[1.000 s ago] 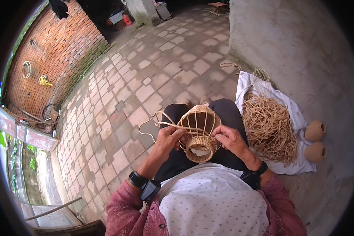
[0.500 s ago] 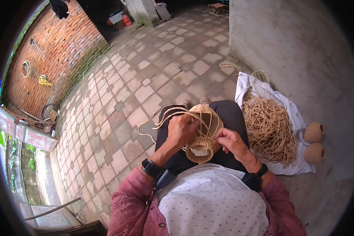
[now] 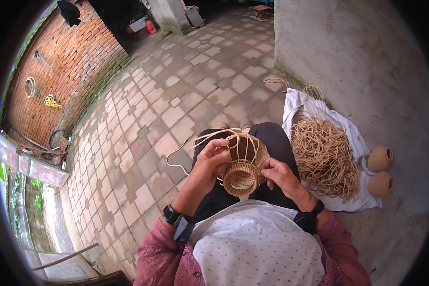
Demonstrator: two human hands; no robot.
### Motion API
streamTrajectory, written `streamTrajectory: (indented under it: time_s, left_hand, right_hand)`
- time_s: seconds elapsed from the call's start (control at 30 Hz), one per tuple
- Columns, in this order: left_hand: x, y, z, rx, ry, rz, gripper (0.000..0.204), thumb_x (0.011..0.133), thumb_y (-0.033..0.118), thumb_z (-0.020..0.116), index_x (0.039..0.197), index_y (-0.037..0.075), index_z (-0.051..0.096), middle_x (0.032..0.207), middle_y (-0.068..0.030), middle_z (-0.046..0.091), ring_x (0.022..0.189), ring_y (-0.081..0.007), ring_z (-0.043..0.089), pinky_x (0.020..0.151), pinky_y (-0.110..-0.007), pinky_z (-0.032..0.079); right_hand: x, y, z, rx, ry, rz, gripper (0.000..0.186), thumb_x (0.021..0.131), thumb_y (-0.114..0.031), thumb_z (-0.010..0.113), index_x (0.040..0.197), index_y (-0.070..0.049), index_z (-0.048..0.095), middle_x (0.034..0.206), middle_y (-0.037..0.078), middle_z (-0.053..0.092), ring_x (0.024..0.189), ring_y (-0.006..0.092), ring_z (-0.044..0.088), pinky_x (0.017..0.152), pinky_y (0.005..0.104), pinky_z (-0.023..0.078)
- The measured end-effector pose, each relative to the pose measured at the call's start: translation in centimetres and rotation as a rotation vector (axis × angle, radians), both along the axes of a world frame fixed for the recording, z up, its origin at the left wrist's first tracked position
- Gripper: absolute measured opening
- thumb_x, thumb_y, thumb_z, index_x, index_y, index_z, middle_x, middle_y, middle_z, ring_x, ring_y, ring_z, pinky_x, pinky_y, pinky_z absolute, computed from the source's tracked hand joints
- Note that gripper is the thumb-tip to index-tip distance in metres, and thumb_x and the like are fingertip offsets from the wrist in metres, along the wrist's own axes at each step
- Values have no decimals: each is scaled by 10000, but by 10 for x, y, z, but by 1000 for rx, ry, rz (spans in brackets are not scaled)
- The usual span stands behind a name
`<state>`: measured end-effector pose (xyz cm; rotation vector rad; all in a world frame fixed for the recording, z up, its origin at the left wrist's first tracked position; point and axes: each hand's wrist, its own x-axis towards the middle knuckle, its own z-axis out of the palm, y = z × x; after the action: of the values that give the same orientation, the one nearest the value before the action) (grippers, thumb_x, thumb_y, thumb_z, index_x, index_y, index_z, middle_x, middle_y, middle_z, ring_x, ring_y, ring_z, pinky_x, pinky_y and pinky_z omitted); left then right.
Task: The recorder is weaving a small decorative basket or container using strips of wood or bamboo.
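Open-ribbed straw basket (image 3: 242,168), lower centre of frame. Right hand (image 3: 277,174) pinches the edge of its woven ring; left hand (image 3: 210,159) has thumb and forefinger parted. Risk: loosely looped cord (image 3: 178,165) could snag, slackening the weave.

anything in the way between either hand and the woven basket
Nothing visible: the right hand grips the woven basket at its right side, and the left hand is at its left. Loose cord loops out past the left hand, blocking neither.
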<state>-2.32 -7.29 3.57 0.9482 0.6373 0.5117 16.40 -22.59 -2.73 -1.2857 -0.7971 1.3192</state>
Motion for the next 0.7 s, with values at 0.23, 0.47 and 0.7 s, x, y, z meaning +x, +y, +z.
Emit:
streamTrajectory:
  time_s: [0.23, 0.47, 0.7]
  left_hand:
    - [-44, 12, -5, -52, -7, -76, 200, 992, 135, 527, 1179, 68, 548, 774, 13, 573, 608, -50, 509, 544, -185, 427]
    - [-55, 33, -18, 236, 242, -136, 163, 979, 197, 584, 1060, 56, 597, 880, -16, 648, 743, -76, 635, 662, -212, 534]
    - [-27, 39, -20, -35, 7, -118, 120, 984, 204, 577, 999, 84, 575, 852, 4, 625, 737, -71, 607, 656, -213, 520]
  right_hand:
    - [0, 6, 31, 286, -703, -283, 148, 849, -42, 645, 996, -37, 631, 825, 43, 572, 590, 81, 525, 542, 225, 435]
    - [17, 73, 32, 516, -698, -212, 113, 874, -43, 570, 965, -30, 636, 811, 93, 629, 684, 175, 620, 601, 303, 478]
    - [29, 93, 15, 460, -879, -44, 182, 935, -198, 536, 942, -48, 640, 642, 93, 592, 590, 195, 622, 583, 320, 487]
